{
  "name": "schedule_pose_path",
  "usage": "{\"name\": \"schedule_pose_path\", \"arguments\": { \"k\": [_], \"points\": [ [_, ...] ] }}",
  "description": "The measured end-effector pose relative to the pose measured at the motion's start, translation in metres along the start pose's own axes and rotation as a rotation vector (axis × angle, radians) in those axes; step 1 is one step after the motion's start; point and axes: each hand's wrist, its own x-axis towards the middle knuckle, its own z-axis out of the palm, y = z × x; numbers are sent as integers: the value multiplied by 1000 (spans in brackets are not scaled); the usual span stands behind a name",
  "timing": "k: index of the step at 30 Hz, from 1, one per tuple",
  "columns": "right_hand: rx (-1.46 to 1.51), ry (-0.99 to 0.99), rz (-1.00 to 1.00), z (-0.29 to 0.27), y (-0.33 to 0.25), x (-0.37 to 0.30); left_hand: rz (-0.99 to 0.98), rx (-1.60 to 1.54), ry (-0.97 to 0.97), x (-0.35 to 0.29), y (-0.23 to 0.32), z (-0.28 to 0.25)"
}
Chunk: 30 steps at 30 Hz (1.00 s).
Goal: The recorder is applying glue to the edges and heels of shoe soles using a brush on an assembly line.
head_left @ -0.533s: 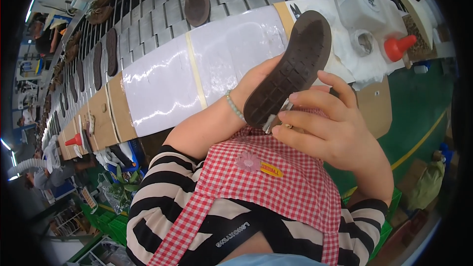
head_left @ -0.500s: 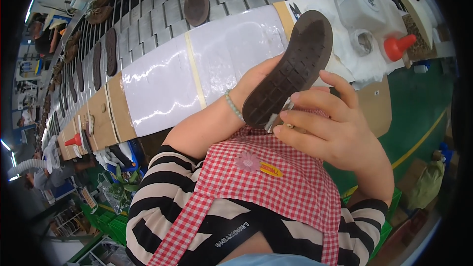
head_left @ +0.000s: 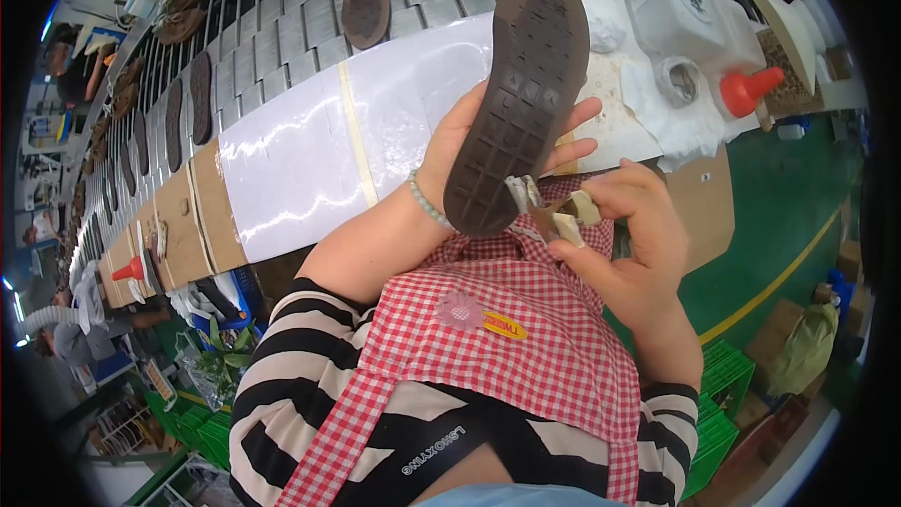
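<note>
A dark brown shoe sole [head_left: 516,108] is tilted up in front of me, its gridded, hollowed face toward me. My left hand [head_left: 454,139] grips it from behind, with fingertips showing past its right edge. Beside the sole's lower right edge, my right hand [head_left: 638,230] pinches a small brown piece with cream-coloured, block-like ends [head_left: 569,227]; its exact kind is not clear. Whitish, cloth-like strips [head_left: 524,193] lie between that piece and the sole, seemingly touching its edge.
White sheets [head_left: 291,164] cover the bench. Beyond, a slatted metal conveyor [head_left: 310,47] carries more soles [head_left: 362,0]. White jugs [head_left: 678,9], a red-capped nozzle [head_left: 751,89] and a crumpled white cloth [head_left: 680,127] stand or lie at right. Green crates [head_left: 709,432] are on the floor.
The sole has moved left and up and turned more upright. My right hand has drawn back down from it, bringing the small piece into view.
</note>
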Motion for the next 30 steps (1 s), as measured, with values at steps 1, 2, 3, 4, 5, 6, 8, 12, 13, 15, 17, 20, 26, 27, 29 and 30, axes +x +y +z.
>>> {"name": "schedule_pose_path", "arguments": {
  "k": [1, 2, 3, 4, 5, 6, 8, 12, 13, 15, 17, 20, 26, 27, 29, 30],
  "points": [
    [32, -23, 13, 2, 0, 0, -3, 0, 1, 0, 0, -1],
    [63, -46, 27, 3, 1, -1, -12, -15, -14, 0, 0, -1],
    [63, -46, 28, 3, 2, -1, -18, -30, -29, 0, 0, -2],
    [3, -26, 9, 3, 3, 0, -19, -31, -30, 1, 0, -2],
    [-58, -6, -9, 3, 4, 0, -32, -50, -31, 1, -1, -2],
    [-58, -6, -9, 2, 5, 0, -43, -70, -33, 1, -1, -2],
    [-87, 38, -8, 0, 6, 2, -26, -9, -23, 0, -4, -1],
    [-86, -13, -29, -3, 6, 5, -60, 0, -29, -1, -6, -2],
    [-117, 12, -40, -4, 9, 8, -64, 2, -30, -1, -6, -3],
    [-151, 40, -49, -6, 12, 10, -67, 84, -28, -2, -6, -4],
    [-139, 108, -77, -8, 15, 11, -56, 123, -10, -4, -7, -3],
    [-175, 116, -75, -11, 16, 12, -71, 141, -10, -6, -8, -2],
    [-228, 158, -94, -19, 25, 15, -62, 282, 15, -13, -14, 8],
    [-231, 162, -93, -20, 27, 16, -70, 269, -5, -14, -13, 8],
    [-265, 216, -81, -20, 31, 18, -112, 253, -6, -16, -11, 3],
    [-270, 219, -80, -22, 32, 19, -152, 234, -6, -15, -10, 0]
  ]
}}
